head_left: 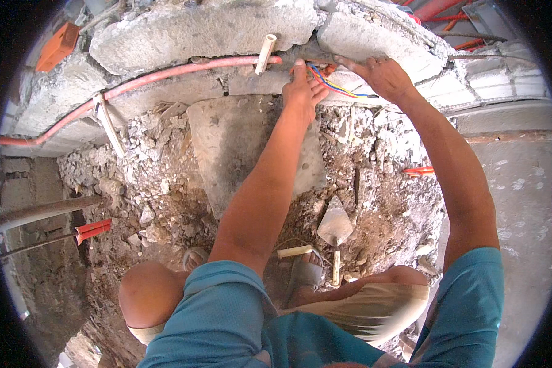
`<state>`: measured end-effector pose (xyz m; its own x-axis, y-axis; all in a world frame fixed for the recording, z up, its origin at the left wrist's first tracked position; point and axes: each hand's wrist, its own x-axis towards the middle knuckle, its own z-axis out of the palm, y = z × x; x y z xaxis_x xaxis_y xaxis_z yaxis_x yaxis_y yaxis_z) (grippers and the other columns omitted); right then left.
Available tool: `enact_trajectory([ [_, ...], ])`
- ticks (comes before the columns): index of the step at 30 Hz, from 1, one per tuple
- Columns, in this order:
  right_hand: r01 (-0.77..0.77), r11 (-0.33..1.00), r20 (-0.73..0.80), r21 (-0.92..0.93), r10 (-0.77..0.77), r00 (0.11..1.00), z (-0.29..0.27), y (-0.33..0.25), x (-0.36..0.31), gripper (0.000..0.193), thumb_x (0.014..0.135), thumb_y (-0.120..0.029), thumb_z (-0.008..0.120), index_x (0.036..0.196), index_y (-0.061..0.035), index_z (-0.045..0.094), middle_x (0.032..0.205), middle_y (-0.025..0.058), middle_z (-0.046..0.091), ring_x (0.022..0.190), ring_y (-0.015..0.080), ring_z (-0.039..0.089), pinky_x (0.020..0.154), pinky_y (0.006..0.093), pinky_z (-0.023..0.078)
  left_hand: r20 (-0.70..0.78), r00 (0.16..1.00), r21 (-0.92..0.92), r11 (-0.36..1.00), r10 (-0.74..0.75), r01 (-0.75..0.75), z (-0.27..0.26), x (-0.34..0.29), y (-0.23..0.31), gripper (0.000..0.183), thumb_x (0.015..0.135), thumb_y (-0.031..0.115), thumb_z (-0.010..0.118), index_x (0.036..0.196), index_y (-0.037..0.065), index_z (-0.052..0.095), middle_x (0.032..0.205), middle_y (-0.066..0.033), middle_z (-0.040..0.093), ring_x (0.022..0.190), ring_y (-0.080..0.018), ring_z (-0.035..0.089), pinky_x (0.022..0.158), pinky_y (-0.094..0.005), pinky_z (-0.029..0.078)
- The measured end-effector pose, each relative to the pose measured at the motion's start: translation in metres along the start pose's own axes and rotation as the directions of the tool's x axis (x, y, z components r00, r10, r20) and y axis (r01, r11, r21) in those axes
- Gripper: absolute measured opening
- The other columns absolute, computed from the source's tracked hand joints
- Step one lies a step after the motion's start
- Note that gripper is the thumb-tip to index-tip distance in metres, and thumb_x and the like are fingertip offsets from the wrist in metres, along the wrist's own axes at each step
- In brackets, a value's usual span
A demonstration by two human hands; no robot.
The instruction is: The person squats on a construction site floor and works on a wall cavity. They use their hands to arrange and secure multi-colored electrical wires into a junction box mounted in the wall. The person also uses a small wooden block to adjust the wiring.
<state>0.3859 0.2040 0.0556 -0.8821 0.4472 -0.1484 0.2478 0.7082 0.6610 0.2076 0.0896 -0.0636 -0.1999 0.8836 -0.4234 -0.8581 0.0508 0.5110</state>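
Against the block wall [202, 34], the left hand [299, 93] (grip indiscernible) and right hand [387, 80] (fingers spread) flank coloured electrical wires [340, 91], presumably to steady their upper end.

I had the left hand [302, 91] and right hand [387, 76] ahead at the wall [202, 34], with wires [345, 90] between them. A pipe [165, 74] ran along the wall from far left almost to the left hand; one stick [265, 54] crossed it near that hand, another [109, 129] stood well to the left. Beyond the pipe, at far left, sat a brick [57, 47]. Before the wall, a slab [218, 135] lay on rubble [141, 202], partly behind the left forearm. Right of it, between my forearms, lay a trowel [335, 224], its handle beside a foot [308, 271].
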Motion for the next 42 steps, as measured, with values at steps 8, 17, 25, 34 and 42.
enact_trajectory([
  [8,0.031,0.998,0.06,-0.05,-0.028,0.998,-0.005,0.016,-0.004,0.072,0.103,-0.011,0.056,0.166,-0.0393,0.035,0.104,0.0186,0.074,0.088,0.0346,0.077,0.078,0.0456,0.063,0.028,0.999,-0.029,0.999,0.046,-0.045,-0.003,-0.002,-0.002,0.08,0.105,0.067,0.058,0.141,-0.004,0.053,0.122,-0.0192,0.071,0.11,-0.0284,0.073,0.091,-0.044,0.062],
  [17,-0.327,0.909,-0.064,0.26,0.354,0.933,-0.014,0.016,-0.066,0.051,0.107,-0.031,0.063,0.156,-0.0196,0.053,0.115,0.0128,0.072,0.103,0.0346,0.072,0.086,0.0475,0.061,-0.005,1.0,-0.038,0.999,0.014,-0.014,-0.011,0.003,-0.006,0.096,0.101,0.074,0.058,0.154,-0.005,0.043,0.13,-0.022,0.069,0.118,-0.0336,0.07,0.1,-0.049,0.058],
  [25,-0.663,0.517,0.488,0.542,0.449,0.749,0.072,-0.096,-0.138,0.052,0.102,-0.054,0.064,0.093,-0.0056,0.081,0.099,0.0245,0.076,0.097,0.0431,0.073,0.087,0.055,0.058,-0.123,0.992,-0.124,0.992,-0.021,0.006,-0.067,-0.007,-0.022,0.095,0.108,0.069,0.049,0.159,-0.01,0.034,0.145,-0.026,0.063,0.123,-0.0382,0.068,0.108,-0.0494,0.053],
  [34,-0.437,0.357,0.399,0.825,0.179,0.899,0.1,-0.151,-0.088,0.059,0.093,-0.052,0.069,0.076,0.004,0.075,0.084,0.0331,0.071,0.086,0.0508,0.072,0.085,0.0585,0.057,-0.28,0.95,0.134,0.986,0.136,-0.102,-0.13,-0.048,-0.008,0.074,0.115,0.052,0.044,0.163,-0.003,0.031,0.147,-0.0247,0.062,0.125,-0.0389,0.068,0.105,-0.0488,0.057],
  [42,-0.243,0.375,0.212,0.894,0.125,0.969,0.074,-0.182,-0.041,0.033,0.09,-0.028,0.067,0.114,-0.0071,0.076,0.111,0.0275,0.075,0.106,0.0481,0.071,0.096,0.0554,0.057,-0.323,0.931,0.27,0.959,0.173,-0.085,-0.16,-0.085,0.025,0.054,0.114,0.042,0.054,0.145,-0.003,0.051,0.124,-0.0189,0.072,0.103,-0.0291,0.074,0.084,-0.0397,0.062],
])
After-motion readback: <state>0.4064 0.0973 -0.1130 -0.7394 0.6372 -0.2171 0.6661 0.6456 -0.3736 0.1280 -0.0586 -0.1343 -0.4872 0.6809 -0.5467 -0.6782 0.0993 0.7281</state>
